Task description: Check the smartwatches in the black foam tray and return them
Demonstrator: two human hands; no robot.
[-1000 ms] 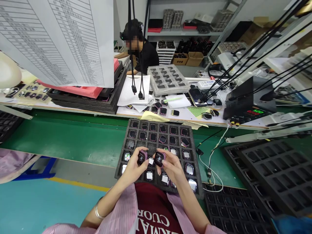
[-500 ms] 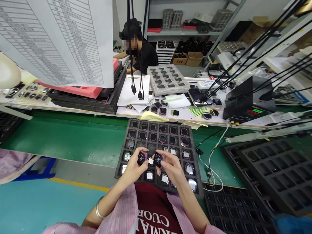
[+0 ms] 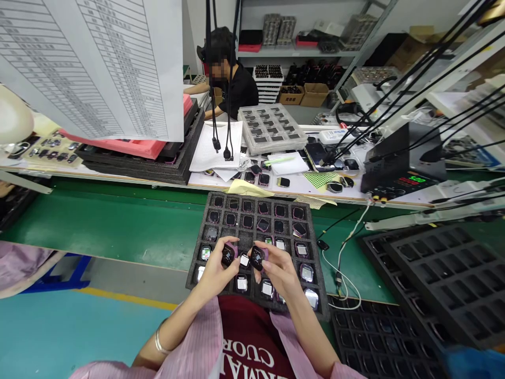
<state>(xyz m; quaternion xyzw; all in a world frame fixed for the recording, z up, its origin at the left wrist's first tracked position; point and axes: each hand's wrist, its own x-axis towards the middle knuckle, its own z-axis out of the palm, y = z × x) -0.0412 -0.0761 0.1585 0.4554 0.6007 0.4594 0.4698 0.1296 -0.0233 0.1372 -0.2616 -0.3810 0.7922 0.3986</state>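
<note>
Above a dark foam tray [image 3: 317, 268], my left hand [image 3: 215, 271] is closed around a smartwatch body [image 3: 228, 255] with a purple edge, its dark screen facing up. A second smartwatch body [image 3: 258, 257] of the same kind is pinched between the thumb and fingers of my right hand [image 3: 281, 268]. The two watches are held side by side, a small gap between them. Through that gap shows another watch [image 3: 244, 260] with a lit white screen. Rows of purple-edged watches fill many of the tray's compartments, some with white screens; my hands hide part of the middle rows.
Behind the tray runs a white bench [image 3: 193, 181] with loose watches, papers and a clear plastic case [image 3: 272, 129]. A black power supply [image 3: 406, 163] stands at right. Cables [image 3: 215, 105] and a printed sheet [image 3: 130, 68] hang in front. Foam trays [image 3: 453, 279] lie lower right. A person [image 3: 236, 79] sits beyond.
Both hands and the watches in them stay almost in place, tilted very slightly. Across the bench, the person's head has turned and shifted a little to the right.
</note>
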